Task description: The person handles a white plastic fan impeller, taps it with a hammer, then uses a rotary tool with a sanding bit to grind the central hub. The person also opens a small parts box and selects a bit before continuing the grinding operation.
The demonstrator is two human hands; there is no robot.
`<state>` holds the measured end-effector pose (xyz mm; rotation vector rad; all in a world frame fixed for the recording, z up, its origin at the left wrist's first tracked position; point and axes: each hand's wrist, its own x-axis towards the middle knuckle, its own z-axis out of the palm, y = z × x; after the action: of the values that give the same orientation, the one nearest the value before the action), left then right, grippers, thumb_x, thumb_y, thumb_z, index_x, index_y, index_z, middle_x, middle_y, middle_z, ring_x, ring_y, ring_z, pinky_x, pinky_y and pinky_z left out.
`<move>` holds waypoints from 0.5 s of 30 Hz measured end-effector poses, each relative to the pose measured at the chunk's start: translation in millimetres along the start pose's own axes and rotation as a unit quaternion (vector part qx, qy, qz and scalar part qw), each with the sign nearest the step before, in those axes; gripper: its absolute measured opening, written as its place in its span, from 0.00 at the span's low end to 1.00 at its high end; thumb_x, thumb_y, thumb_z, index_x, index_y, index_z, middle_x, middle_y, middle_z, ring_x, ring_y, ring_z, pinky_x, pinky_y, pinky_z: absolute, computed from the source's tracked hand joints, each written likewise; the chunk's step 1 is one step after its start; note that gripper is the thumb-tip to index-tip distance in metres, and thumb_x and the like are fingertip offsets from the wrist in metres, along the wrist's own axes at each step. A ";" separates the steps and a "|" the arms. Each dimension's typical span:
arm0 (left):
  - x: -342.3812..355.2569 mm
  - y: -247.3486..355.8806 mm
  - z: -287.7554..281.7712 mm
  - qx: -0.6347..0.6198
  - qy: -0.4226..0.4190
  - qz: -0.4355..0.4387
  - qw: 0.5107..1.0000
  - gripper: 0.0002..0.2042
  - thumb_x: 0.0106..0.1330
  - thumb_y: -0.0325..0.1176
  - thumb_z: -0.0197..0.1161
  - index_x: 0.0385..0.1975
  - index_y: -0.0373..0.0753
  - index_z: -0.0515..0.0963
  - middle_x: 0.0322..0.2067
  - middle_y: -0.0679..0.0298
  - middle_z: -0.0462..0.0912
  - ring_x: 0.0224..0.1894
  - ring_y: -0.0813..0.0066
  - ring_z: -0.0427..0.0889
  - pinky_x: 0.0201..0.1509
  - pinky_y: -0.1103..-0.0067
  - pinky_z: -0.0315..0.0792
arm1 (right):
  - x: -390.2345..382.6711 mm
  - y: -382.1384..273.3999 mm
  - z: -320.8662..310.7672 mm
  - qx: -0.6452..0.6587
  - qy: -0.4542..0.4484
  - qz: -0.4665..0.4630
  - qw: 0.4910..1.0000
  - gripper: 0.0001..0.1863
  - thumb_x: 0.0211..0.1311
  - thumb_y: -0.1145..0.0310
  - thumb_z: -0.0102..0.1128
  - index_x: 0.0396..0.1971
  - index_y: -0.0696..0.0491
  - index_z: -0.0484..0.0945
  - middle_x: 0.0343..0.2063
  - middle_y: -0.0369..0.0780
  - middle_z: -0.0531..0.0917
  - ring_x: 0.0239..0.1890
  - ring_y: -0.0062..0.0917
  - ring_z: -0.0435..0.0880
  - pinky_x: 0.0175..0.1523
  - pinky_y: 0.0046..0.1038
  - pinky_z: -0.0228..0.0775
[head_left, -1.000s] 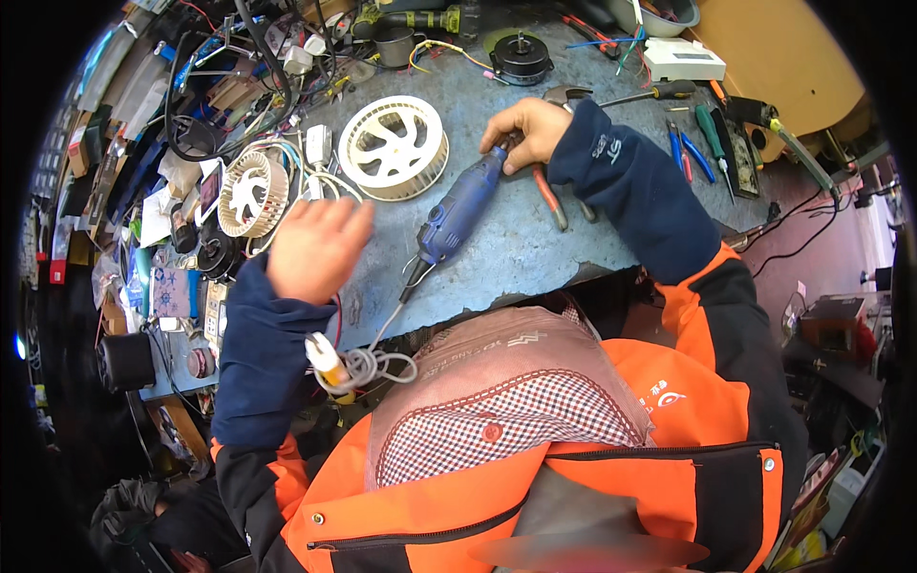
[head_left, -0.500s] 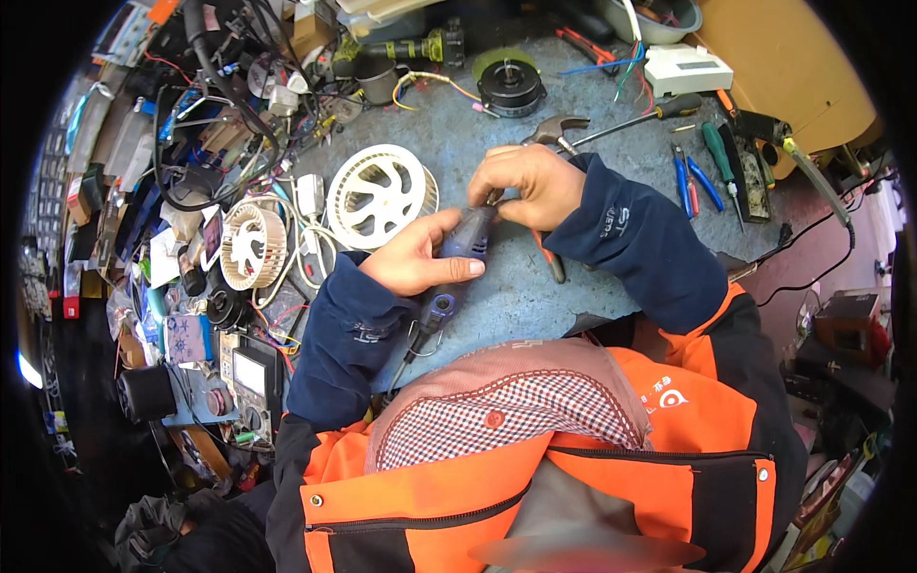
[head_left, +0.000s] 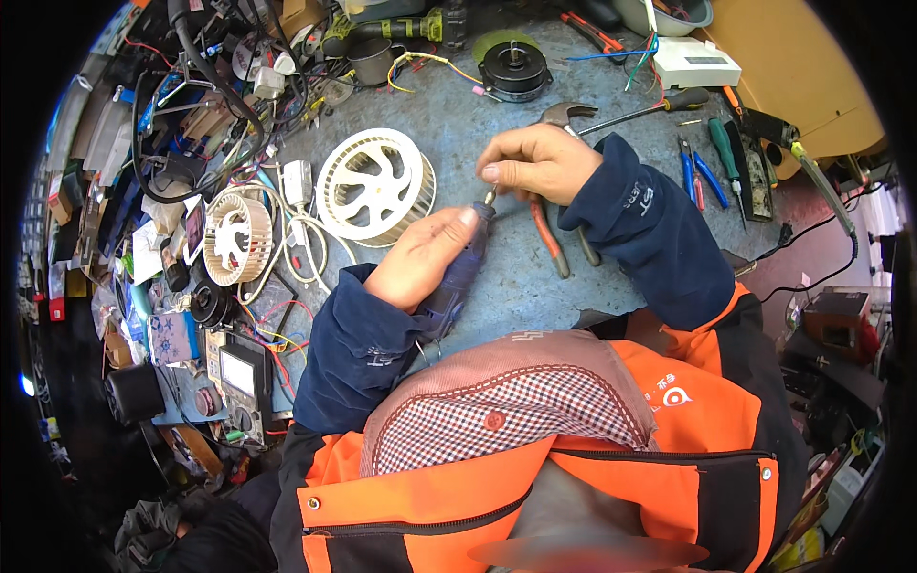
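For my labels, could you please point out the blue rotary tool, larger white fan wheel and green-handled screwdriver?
Blue rotary tool [head_left: 462, 275], head view: body.
Larger white fan wheel [head_left: 373, 187], head view: hub.
Green-handled screwdriver [head_left: 725, 153], head view: handle.

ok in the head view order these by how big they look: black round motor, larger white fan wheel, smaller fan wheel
1. Larger white fan wheel
2. Smaller fan wheel
3. Black round motor
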<state>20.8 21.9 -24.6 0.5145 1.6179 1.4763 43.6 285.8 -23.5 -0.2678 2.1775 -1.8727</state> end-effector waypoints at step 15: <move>-1.0 0.8 -2.8 -0.146 -0.006 -0.086 0.986 0.15 0.79 0.41 0.65 0.45 0.33 0.86 0.36 0.61 0.90 0.36 0.76 0.85 0.42 0.77 0.79 | 3.1 23.2 2.6 -0.048 -0.081 -0.034 0.995 0.14 0.78 0.61 0.63 0.39 0.59 0.82 0.23 0.36 0.80 0.18 0.21 0.79 0.23 0.29 0.74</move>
<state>18.9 19.7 -23.8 0.2131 1.3693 1.5413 42.1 285.9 -47.0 -0.5003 2.1754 -1.7186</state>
